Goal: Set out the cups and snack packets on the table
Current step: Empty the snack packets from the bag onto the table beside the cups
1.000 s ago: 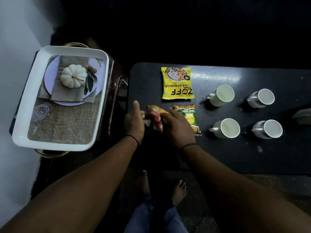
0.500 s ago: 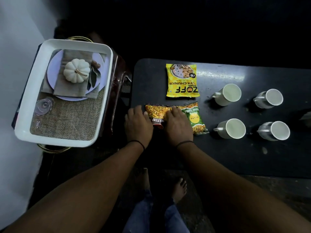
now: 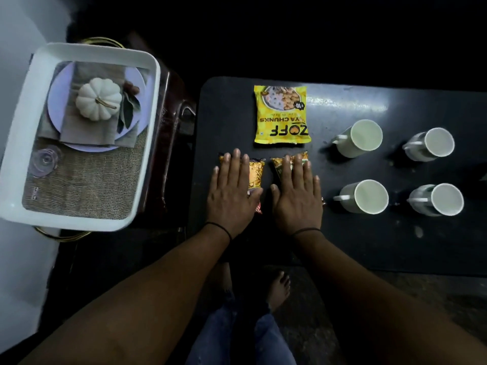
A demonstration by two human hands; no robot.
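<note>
I am pressing both palms flat on two small snack packets on the dark counter [image 3: 369, 246], fingers spread, neither grip closing on anything. My left hand [image 3: 233, 192] is lying over the orange packet [image 3: 256, 173]; my right hand [image 3: 297, 196] is covering most of the green-edged packet [image 3: 280, 164], just to the right of it, with a narrow gap between the two.

The big yellow packet [image 3: 281, 114] is serving as my landmark: it is lying flat near the counter's far edge, and both small packets are sitting just nearer me than it, side by side. Four white cups are standing to its right in two pairs: the far-left cup [image 3: 359, 138], the far-right cup [image 3: 432, 143], the near-left cup [image 3: 366, 196] and the near-right cup [image 3: 438, 200], all upright with handles pointing back toward the packets.

To the left of the yellow packet, off the counter, a white tray [image 3: 21, 143] is resting on a stand, and I am seeing no cups or packets left inside it.

By my reading, the setting-out is nearly finished: everything appears placed, and I am only squaring up the last two packets before lifting my hands away.
</note>
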